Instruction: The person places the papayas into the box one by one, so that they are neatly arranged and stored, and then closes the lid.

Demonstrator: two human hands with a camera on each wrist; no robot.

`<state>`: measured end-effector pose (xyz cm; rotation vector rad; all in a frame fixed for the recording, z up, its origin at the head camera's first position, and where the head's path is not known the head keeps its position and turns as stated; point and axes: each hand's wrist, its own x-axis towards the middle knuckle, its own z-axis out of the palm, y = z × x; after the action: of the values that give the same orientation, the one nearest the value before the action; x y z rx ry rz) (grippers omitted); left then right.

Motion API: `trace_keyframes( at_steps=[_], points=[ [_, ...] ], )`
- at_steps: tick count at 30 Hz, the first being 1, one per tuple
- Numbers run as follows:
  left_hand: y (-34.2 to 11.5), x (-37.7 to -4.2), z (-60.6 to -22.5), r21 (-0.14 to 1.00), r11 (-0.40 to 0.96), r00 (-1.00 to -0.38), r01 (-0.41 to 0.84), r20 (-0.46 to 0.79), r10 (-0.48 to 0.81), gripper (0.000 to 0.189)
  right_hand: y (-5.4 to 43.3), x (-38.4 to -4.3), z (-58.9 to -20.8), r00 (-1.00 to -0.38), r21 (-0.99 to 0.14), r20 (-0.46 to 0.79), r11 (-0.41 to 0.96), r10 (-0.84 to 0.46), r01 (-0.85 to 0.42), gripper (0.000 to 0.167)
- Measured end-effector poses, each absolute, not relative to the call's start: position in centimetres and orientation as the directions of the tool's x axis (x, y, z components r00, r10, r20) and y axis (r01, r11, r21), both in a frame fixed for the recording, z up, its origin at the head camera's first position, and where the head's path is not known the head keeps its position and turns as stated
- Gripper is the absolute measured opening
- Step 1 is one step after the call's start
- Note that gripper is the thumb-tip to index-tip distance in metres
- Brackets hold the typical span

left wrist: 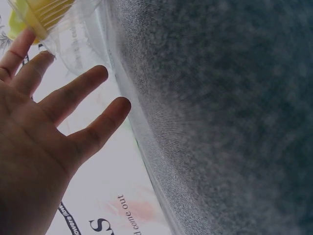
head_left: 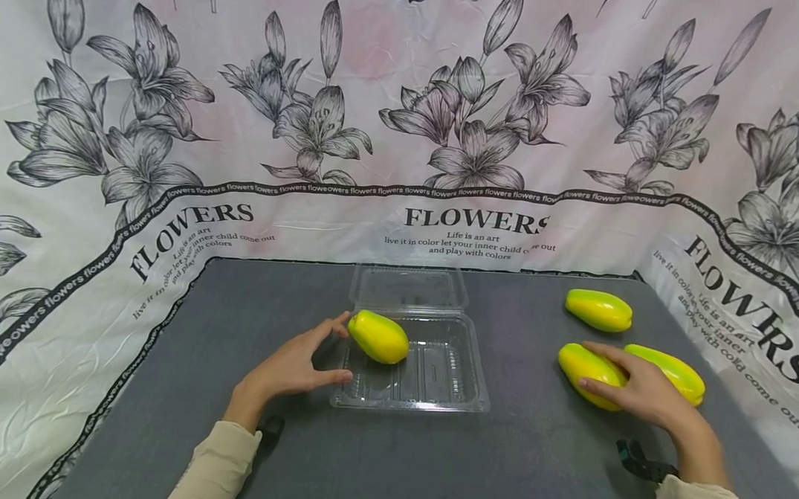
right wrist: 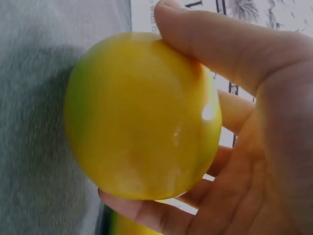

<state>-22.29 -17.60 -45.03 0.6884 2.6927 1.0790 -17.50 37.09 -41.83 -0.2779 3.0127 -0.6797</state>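
My right hand [head_left: 641,386] grips a yellow-green papaya [head_left: 588,373] at the right of the table, thumb on one side and fingers round the other. In the right wrist view this papaya [right wrist: 142,117] fills the palm side of the hand. My left hand [head_left: 297,360] is at the left edge of a clear plastic clamshell box [head_left: 476,402], fingers spread in the left wrist view and holding nothing. One papaya [head_left: 378,338] lies inside the box, toward its left wall, close to the left fingertips. The box's lid [head_left: 409,287] is folded back, away from me.
Right behind the gripped papaya lies another papaya [head_left: 675,373], partly hidden by my right hand. One more papaya [head_left: 598,310] rests farther back. The dark grey tabletop [head_left: 417,466] ends at a white flower-printed cloth [head_left: 333,232] at the back and sides.
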Motion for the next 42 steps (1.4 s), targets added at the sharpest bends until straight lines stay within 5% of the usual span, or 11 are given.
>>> trace_keyframes(
  at_steps=[25,42],
  points=[
    [-17.6,-22.3,-45.2,0.683,0.635,-0.883,0.361,0.032,0.468,0.062,30.7,-20.1,-41.0,-0.963,-0.601,0.155,0.752,-0.223,-0.271,0.068],
    [-17.7,-22.4,-45.3,0.68,0.635,-0.88,0.367,0.031,0.474,0.067,23.7,-22.4,-39.9,-0.903,-0.659,0.176,0.635,-0.392,-0.404,0.067]
  ],
)
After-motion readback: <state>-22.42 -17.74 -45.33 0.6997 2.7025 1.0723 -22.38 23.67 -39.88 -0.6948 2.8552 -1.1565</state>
